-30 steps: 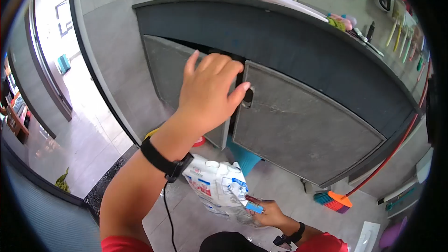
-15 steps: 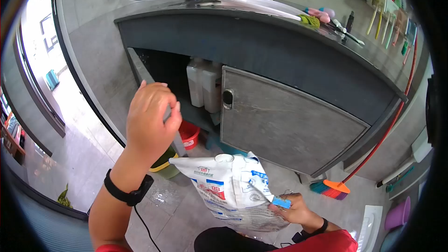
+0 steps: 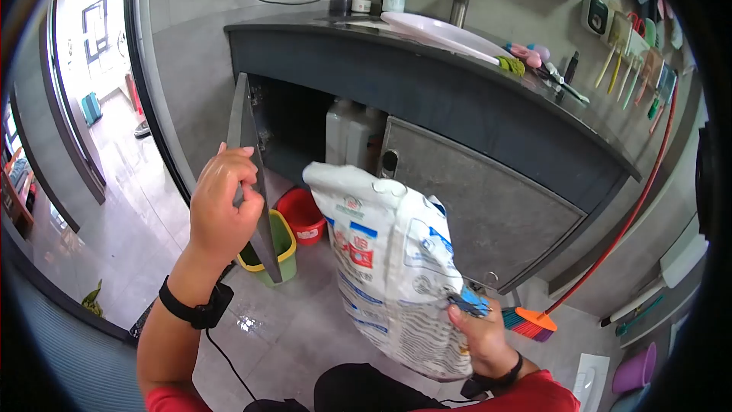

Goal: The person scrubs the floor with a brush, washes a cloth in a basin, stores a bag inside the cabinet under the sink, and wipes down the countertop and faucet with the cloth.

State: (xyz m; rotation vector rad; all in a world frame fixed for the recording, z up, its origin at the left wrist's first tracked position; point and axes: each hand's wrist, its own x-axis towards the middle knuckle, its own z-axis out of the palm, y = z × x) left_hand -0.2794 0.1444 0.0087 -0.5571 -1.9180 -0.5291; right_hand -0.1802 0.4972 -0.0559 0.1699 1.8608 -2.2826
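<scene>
A white printed bag (image 3: 385,267), tilted, hangs near the open grey cabinet door (image 3: 247,126)

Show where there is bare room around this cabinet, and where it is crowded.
Bare floor lies between the green bin and the bag. In the dark cabinet, there seems room between the open door and pale jugs. Crowded: beside the door, with bin and red bucket close together; the counter's right end, with small items.

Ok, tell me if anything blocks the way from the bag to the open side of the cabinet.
Nothing visible stands between the white bag and the cabinet's open side; the left hand grips the open door off to the left. Inside, pale containers fill the opening's right part, and the red bucket stands lower, on the floor.
</scene>
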